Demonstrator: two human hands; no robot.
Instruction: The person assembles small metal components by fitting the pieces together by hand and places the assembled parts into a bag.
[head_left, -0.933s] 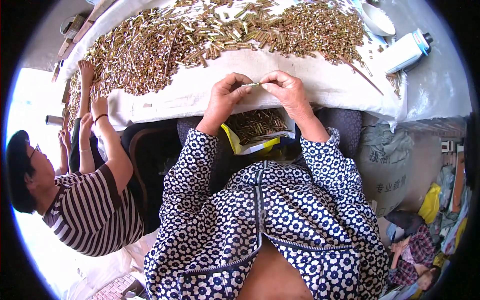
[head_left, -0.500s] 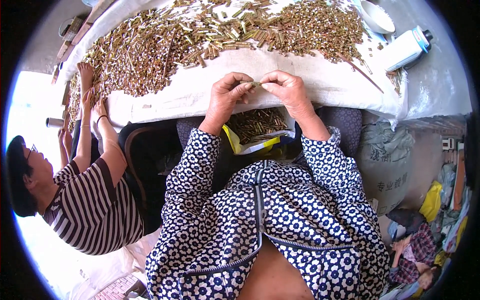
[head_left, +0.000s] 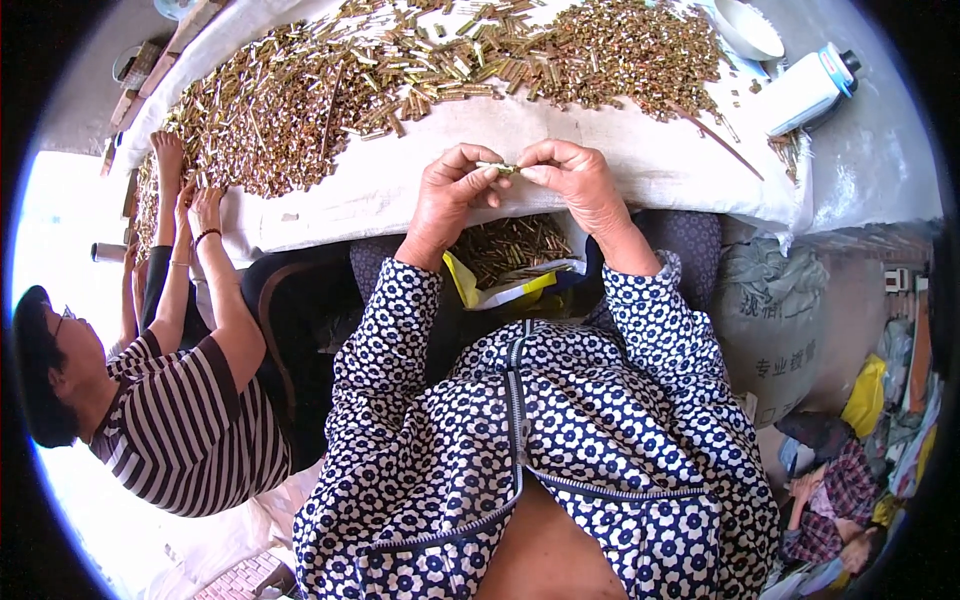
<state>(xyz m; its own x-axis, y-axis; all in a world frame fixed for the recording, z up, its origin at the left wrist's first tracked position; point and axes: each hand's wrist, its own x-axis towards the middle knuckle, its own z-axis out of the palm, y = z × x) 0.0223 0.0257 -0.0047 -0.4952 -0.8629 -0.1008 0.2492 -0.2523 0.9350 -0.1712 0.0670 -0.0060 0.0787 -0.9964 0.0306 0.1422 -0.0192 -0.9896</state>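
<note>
I see the left hand (head_left: 455, 188) pinching one end of a small brass-coloured piece (head_left: 506, 169) above the worktop (head_left: 480, 122). The right hand (head_left: 572, 182) pinches its other end. Both grips partly cover it; finer detail I can't make out.

Pieces (head_left: 270, 115) heaped on surface (head_left: 480, 125), left through centre-right. Bowl (head_left: 750, 32), then bottle (head_left: 803, 93) nearer, at right end; stick (head_left: 716, 142) left of bottle. Hands (head_left: 450, 192) over near edge. Bag (head_left: 518, 293) below, between forearms (head_left: 385, 315). Co-worker (head_left: 190, 430) at left.
</note>
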